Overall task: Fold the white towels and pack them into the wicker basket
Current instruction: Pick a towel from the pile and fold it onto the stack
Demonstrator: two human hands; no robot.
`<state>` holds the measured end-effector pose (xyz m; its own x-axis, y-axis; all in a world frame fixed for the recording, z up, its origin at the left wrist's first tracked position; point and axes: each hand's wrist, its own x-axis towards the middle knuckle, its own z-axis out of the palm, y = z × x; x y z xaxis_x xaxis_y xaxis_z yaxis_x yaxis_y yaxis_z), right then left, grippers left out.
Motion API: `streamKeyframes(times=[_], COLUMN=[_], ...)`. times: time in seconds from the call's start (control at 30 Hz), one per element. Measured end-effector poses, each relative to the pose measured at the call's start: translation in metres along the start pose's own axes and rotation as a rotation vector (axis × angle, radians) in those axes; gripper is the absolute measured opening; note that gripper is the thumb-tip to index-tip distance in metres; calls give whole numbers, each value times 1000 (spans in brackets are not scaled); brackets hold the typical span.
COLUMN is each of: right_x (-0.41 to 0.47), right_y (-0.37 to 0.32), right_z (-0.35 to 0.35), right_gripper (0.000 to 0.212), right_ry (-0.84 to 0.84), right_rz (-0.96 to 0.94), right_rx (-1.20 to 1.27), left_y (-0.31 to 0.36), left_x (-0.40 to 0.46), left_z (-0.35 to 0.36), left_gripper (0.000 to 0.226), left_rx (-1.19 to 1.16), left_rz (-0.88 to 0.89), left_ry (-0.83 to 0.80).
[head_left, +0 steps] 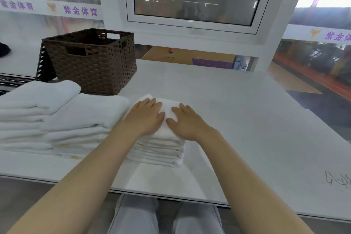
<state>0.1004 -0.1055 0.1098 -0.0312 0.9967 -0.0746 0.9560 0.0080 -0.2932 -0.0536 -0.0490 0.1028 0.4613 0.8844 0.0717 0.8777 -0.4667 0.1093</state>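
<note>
A stack of folded white towels [161,150] sits on the pale surface [247,119] directly under both hands; the left hand [145,118] lies flat on its top with fingers straight and spread, and the right hand [185,122] lies beside it the same way, pressing down and gripping nothing; just left of this stack rest two larger piles of white towels [57,119], the farther pile cut off by the frame edge; the brown wicker basket [91,61] stands behind them, apart from the hands, its inside mostly hidden by its walls; scribbled marks on the surface at the right are unreadable; beyond, a white-framed window [193,0] overlooks a sports court.
</note>
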Motion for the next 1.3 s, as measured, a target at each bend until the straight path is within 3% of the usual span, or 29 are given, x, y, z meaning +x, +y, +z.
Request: streamKeyframes(times=[0.17,0.33,0.53,0.67,0.83,1.03,1.17,1.3], right_x=[-2,1,41,112,211,308,344,359], right_y=[7,12,-4,-29,-78,-140,-170,-177], right_z=[18,11,-26,-46,-50,-48,-51,-63], right_gripper=[69,69,66,58,53,57,36,53], right_ry=[20,-5,27,77,93,143,248,214], right_rz=[17,-9,-47,-116,-254,-447,-524,-584], right_rx=[175,164,152,95,74,134,224,211], left_y=[-3,4,-9,-57,-150,-242,-275,-300], left_x=[-11,-6,28,59,103,139,145,147], left_z=[13,17,-23,-53,-78,-89,-94,-108], left_gripper=[64,67,51,42,52,66,59,70], left_rx=[-56,21,70,148,185,126,31,-57], left_rz=[-69,-93,-14,-24,-217,-329,-294,-404], left_ry=[18,21,-51,49,55,290,450,405])
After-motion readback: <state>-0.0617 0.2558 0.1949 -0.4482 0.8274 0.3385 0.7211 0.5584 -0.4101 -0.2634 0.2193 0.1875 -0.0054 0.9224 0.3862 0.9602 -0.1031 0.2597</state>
